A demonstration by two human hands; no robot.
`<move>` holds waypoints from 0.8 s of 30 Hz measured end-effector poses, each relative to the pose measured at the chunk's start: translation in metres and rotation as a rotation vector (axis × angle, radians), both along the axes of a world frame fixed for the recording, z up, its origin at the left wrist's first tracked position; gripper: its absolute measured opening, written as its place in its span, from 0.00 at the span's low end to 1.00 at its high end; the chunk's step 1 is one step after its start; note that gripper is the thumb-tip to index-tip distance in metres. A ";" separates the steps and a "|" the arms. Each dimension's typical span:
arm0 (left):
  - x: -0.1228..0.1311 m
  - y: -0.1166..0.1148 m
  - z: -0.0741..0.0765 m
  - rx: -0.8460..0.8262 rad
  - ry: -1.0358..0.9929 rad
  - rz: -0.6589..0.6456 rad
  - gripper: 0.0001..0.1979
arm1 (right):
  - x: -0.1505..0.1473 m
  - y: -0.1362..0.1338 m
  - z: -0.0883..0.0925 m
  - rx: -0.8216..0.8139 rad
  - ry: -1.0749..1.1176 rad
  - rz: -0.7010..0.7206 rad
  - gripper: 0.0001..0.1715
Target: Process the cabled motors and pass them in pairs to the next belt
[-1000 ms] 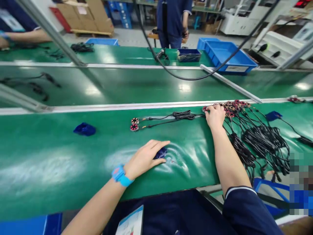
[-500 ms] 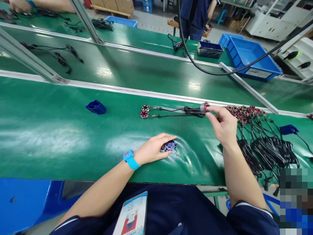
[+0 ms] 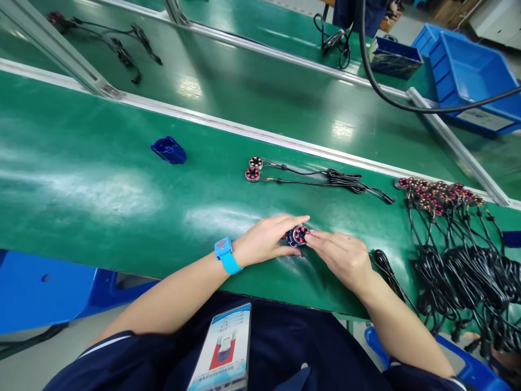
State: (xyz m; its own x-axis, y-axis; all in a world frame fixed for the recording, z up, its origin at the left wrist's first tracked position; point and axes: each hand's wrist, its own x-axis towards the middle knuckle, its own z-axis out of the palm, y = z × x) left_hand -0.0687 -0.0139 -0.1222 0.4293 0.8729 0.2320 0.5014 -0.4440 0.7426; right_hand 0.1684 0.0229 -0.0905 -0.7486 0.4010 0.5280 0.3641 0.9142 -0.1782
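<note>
My left hand [image 3: 271, 237], with a blue strap on its wrist, is closed around a small dark blue plastic housing [image 3: 290, 238] on the green bench. My right hand [image 3: 340, 254] pinches a round stator [image 3: 302, 234] with red windings at the housing's open end. The stator faces up, and I cannot tell how deep it sits in the housing. Behind the hands lie two more stators, one with copper-coloured windings [image 3: 255, 162] and one with red windings [image 3: 252, 174], each wired to a black cable.
Many stators [image 3: 443, 194] are heaped at the right, their bundled black cables [image 3: 468, 266] hanging toward the bench's front edge. A blue plastic shell [image 3: 169, 150] lies at the left. Metal rails [image 3: 260, 130] cross behind. Blue bins [image 3: 476, 76] stand at the back right. A black cable [image 3: 423, 108] hangs overhead.
My right hand has come from the back right, bringing the stator down to the housing in my left hand. My left hand keeps its hold. The view has tilted down.
</note>
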 end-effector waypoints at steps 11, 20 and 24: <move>0.004 -0.003 0.001 -0.024 0.140 0.010 0.44 | -0.001 -0.004 -0.001 0.008 -0.006 0.013 0.13; 0.001 -0.002 0.000 -0.027 0.038 -0.028 0.47 | 0.001 -0.001 0.010 0.041 -0.080 0.042 0.15; 0.001 -0.001 0.000 -0.019 0.061 -0.029 0.50 | 0.001 -0.001 0.013 0.124 -0.108 0.061 0.15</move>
